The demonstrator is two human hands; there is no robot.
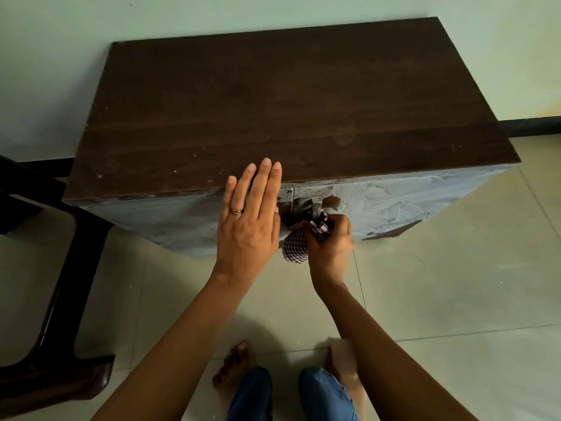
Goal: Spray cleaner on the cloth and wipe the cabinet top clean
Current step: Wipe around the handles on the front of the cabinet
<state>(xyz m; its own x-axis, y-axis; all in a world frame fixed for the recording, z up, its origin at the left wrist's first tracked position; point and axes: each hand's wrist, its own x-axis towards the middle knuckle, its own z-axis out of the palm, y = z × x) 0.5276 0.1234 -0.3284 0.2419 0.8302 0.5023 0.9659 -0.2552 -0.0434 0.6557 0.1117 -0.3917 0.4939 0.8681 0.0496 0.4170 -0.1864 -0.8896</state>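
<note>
Much of the checked cloth (296,244) is buried inside the right hand (331,241), so only a bunched corner shows, hanging out to the left of the fist and below it. That hand's fingers (315,227) are curled tightly round the cloth, and their tips are lost in its folds. The cloth is pressed against the metal handle (315,206) on the cabinet front (394,205), covering the handle's lower part. This puts it below the front edge of the cabinet top (288,110) and not on the top itself.

The cabinet front is smeared with a whitish, swirled film. What the film is cannot be told.

The left hand (249,220) lies just beside the cloth. Its fingers (265,183) are straight and close together and hold nothing. Their tips rest over the front edge of the dark wooden cabinet top, while the palm hangs in front of the cabinet face. A ring (236,211) sits on one finger.

At the left a dark chair (45,299) is cut off by the frame edge. Lower down, a bare foot (233,363) and blue jeans (252,396) show on the tiled floor (455,284). The other foot is mostly hidden behind the right forearm, beside a pale blurred shape.
</note>
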